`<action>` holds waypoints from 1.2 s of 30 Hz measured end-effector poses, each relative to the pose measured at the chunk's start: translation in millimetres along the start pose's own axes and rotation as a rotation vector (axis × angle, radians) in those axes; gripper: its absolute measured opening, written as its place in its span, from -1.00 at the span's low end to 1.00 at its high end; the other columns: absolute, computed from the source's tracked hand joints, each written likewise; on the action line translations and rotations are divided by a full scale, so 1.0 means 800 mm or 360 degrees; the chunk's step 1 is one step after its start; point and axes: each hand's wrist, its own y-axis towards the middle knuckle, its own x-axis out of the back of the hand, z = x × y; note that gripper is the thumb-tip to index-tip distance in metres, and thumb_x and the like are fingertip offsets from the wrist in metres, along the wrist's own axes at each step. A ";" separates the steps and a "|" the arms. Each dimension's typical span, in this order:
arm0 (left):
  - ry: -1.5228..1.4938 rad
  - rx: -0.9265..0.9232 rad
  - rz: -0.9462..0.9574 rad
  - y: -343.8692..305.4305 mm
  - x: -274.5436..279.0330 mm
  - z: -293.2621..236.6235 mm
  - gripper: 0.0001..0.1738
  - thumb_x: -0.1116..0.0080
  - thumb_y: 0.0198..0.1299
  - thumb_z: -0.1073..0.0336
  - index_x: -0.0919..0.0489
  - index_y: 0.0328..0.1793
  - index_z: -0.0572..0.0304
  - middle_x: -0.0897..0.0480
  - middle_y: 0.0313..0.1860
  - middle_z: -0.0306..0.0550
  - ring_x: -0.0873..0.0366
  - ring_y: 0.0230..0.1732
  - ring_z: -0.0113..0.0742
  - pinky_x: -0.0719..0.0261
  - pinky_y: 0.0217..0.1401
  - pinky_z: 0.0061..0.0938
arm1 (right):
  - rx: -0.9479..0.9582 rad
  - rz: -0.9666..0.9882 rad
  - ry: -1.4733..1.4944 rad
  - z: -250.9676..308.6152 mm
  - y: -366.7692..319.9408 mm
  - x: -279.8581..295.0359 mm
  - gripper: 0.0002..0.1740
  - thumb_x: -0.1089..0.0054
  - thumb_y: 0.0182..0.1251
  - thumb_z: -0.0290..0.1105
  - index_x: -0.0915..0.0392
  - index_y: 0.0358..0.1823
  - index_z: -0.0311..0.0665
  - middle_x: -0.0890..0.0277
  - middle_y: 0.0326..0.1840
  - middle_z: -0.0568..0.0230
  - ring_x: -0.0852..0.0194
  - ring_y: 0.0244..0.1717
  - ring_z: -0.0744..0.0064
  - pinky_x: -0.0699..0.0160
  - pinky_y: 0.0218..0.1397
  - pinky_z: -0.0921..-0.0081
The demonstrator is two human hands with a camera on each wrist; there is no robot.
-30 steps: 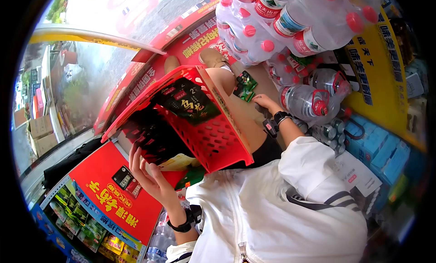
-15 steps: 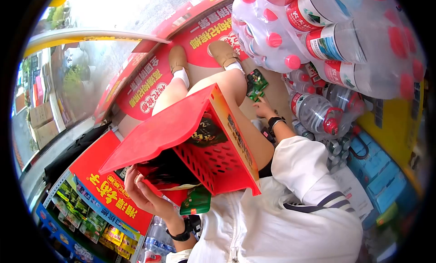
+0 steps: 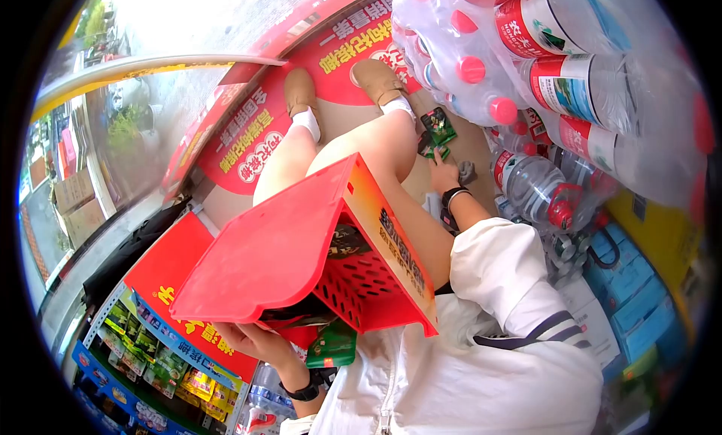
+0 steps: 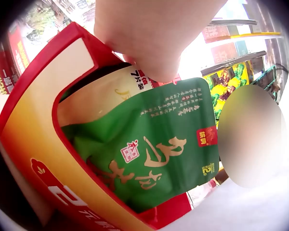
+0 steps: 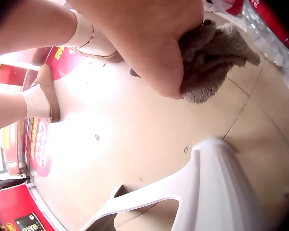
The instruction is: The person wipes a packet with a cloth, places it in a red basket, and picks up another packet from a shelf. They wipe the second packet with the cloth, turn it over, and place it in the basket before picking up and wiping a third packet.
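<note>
One red basket (image 3: 301, 247) is held tilted on the lap, its open end turned down toward the body. Its lower rim is gripped by the left hand (image 3: 259, 341), with the fingers curled under the edge. One green packet (image 4: 154, 144) is seen sliding out at this opening, and one cream packet (image 4: 94, 98) lies behind it. One grey cloth (image 5: 212, 53) on the floor is pinched by the right hand (image 3: 444, 173), with the thumb closed over it. Just beside this hand, two dark-green packets (image 3: 436, 127) are lying on the floor. One white stool (image 5: 207, 192) is standing near.
</note>
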 end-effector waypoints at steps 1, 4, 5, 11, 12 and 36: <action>-0.0007 -0.0044 -0.0001 0.001 -0.004 -0.004 -0.69 0.20 0.51 0.28 -0.47 0.17 0.30 -0.51 0.11 -0.11 -0.42 0.17 -0.36 -0.31 0.27 -0.46 | -0.0005 -0.0029 0.0038 -0.003 0.000 0.005 -0.36 0.03 0.33 -0.34 -0.24 0.49 0.09 0.37 0.72 0.29 -0.71 -0.03 0.22 -0.61 -0.08 0.18; -0.0011 -0.0100 0.0063 0.002 0.001 -0.005 -0.68 0.21 0.51 0.27 -0.47 0.19 0.29 -0.51 0.13 -0.12 -0.42 0.19 -0.36 -0.30 0.28 -0.46 | 0.0067 -0.0076 0.0144 -0.011 -0.012 0.013 -0.33 0.02 0.32 -0.33 -0.20 0.50 0.07 0.22 0.69 0.26 -0.67 0.05 0.16 -0.60 0.00 0.12; -0.0012 -0.0119 0.0120 0.004 0.003 -0.002 -0.67 0.21 0.51 0.26 -0.46 0.20 0.29 -0.51 0.13 -0.12 -0.42 0.19 -0.36 -0.30 0.29 -0.46 | 0.0053 -0.0087 0.0146 -0.014 -0.014 0.018 -0.33 0.02 0.32 -0.33 -0.20 0.50 0.07 0.22 0.69 0.26 -0.67 0.05 0.16 -0.60 0.00 0.12; -0.0188 -0.0162 0.0160 0.002 0.011 0.009 -0.66 0.20 0.50 0.26 -0.46 0.22 0.26 -0.52 0.13 -0.11 -0.43 0.19 -0.36 -0.33 0.27 -0.42 | 0.0158 -0.0102 0.0667 -0.054 -0.024 0.025 -0.33 -0.14 0.25 -0.25 -0.33 0.45 -0.03 -0.11 0.59 0.17 -0.51 0.26 0.11 -0.50 0.23 0.21; -0.0247 -0.0189 0.0170 0.000 0.015 0.012 -0.66 0.19 0.50 0.26 -0.46 0.22 0.26 -0.52 0.13 -0.10 -0.44 0.19 -0.34 -0.35 0.26 -0.41 | 0.0289 -0.0033 0.0967 -0.068 -0.013 0.015 -0.35 -0.20 0.22 -0.21 -0.40 0.40 -0.05 -0.27 0.48 0.12 -0.53 0.24 0.15 -0.48 0.24 0.28; -0.1308 -0.0609 0.0834 -0.054 0.074 -0.052 -0.56 -0.16 0.23 0.29 -0.45 0.19 0.34 -0.48 0.10 0.07 -0.48 0.05 -0.25 -0.43 0.09 -0.41 | 0.2204 -0.0794 0.1934 -0.041 -0.566 0.265 -0.25 -0.29 0.26 -0.01 -0.47 0.23 -0.56 -0.30 0.36 -0.22 -0.50 -0.48 0.48 -0.44 -0.39 0.55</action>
